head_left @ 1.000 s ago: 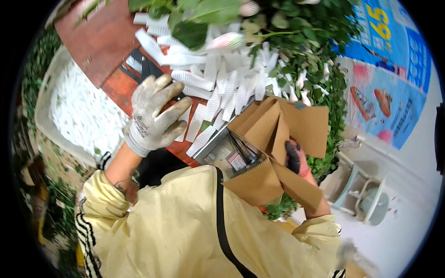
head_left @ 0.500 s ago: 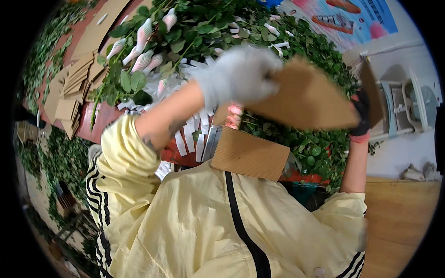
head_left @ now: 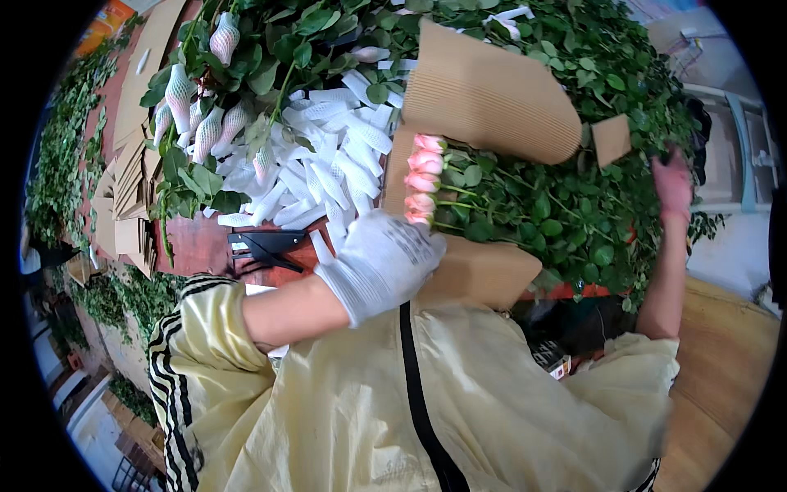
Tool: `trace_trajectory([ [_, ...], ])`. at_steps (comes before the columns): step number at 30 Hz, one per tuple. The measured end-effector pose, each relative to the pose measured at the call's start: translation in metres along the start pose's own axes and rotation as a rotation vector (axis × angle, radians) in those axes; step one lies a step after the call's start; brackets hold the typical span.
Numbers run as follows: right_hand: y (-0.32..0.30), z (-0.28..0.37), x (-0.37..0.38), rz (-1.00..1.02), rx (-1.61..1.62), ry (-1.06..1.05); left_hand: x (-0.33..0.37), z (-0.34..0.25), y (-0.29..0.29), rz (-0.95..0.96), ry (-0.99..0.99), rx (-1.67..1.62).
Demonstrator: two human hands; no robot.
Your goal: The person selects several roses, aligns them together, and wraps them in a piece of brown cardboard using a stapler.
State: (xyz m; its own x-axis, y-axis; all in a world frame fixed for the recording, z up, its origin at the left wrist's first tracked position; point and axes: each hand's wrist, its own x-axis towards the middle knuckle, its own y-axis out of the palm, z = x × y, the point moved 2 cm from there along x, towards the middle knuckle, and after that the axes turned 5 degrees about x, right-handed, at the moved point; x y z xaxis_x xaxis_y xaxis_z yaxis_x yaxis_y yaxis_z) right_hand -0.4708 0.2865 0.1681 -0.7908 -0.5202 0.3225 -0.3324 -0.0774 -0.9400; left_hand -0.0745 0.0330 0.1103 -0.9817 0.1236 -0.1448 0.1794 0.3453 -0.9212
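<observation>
A row of pink roses [head_left: 424, 170] lies with heads to the left and leafy stems [head_left: 525, 197] to the right. Behind the heads stands a tall curved corrugated cardboard flap [head_left: 484, 94], with a nearer cardboard flap [head_left: 484, 271] on my side. My left hand [head_left: 385, 262], in a pale grey glove, is closed beside the nearest rose and the near flap; its fingertips are hidden. At the far right, my right hand [head_left: 672, 184], in a pink and black glove, is over the leaves' edge, its fingers blurred. A small cardboard piece [head_left: 611, 139] shows left of it.
White foam net sleeves [head_left: 328, 156] are heaped left of the roses. Sleeved rose buds [head_left: 209, 131] hang behind them. A black tool [head_left: 266, 246] lies on the red table [head_left: 193, 246]. Cardboard pieces [head_left: 135, 189] are stacked at left; a white rack [head_left: 730, 156] stands at right.
My left hand has come down and nearer from above the roses, leaving the large cardboard standing as the far flap. The row of roses is uncovered. My right hand has shifted slightly right.
</observation>
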Motion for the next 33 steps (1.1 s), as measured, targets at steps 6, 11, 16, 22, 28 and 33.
trace_trajectory([
  [6, -0.089, 0.213, -0.069, 0.438, 0.771, -1.001, 0.003, -0.006, 0.019, -0.153, -0.128, 0.142],
  [11, -0.028, 0.306, -0.092, 0.594, 0.287, -1.209, -0.001, 0.055, 0.012, -0.041, -0.142, -0.811],
  [16, 0.008, 0.322, -0.09, 0.606, 0.282, -1.293, 0.004, 0.085, 0.066, 0.058, -0.335, -0.68],
  [22, 0.038, 0.324, -0.097, 0.698, 0.202, -1.329, -0.002, 0.078, 0.079, -0.016, -0.436, -0.7],
  [28, 0.044, 0.329, -0.095, 0.643, 0.247, -1.358, 0.001, 0.078, 0.079, -0.073, -0.463, -0.732],
  [33, 0.05, 0.32, -0.097, 0.476, 0.241, -1.439, 0.001, 0.079, 0.078, -0.074, -0.435, -0.766],
])
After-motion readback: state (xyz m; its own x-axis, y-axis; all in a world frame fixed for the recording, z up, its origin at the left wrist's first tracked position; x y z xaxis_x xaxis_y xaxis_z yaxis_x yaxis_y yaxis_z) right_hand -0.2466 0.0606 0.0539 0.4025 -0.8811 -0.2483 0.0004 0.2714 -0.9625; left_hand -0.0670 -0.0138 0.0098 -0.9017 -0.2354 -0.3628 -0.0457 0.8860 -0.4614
